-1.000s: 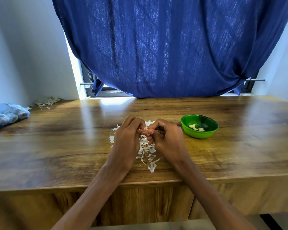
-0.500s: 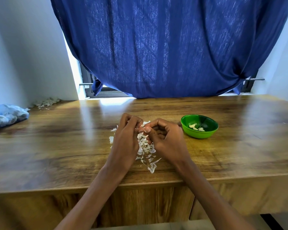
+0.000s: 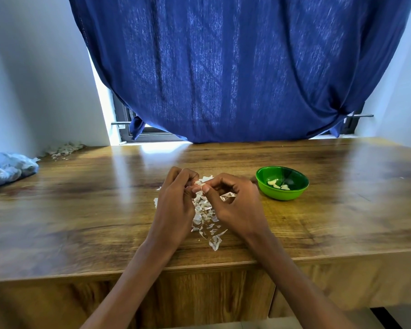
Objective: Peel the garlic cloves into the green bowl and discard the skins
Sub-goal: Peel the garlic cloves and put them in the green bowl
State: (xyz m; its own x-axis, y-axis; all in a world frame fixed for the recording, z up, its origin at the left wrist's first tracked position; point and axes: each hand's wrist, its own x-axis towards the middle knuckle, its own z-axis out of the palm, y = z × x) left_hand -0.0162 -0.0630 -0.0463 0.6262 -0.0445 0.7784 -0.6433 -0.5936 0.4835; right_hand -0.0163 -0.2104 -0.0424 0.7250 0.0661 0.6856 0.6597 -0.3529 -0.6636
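Your hands have parted slightly since half second ago. Left hand (image 3: 176,198) and right hand (image 3: 233,200) both pinch garlic clove (image 3: 199,185) at fingertips, skin lifting. Skins (image 3: 205,219) piled on counter (image 3: 81,210) beneath grip. Green bowl (image 3: 282,182) right of grip, few cloves inside. Peel likely mid-way.

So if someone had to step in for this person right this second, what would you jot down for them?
Left hand and right hand: both pinch one small garlic clove between the fingertips, mid-peel, above the skins.
Green bowl: to the right on the wooden table, a few peeled cloves inside.
Loose skins: piled on the table under the hands; another heap lies in the far left corner.
Done: some cloves peeled.
Left: finish this clove, drop it in the bowl, discard the skins.
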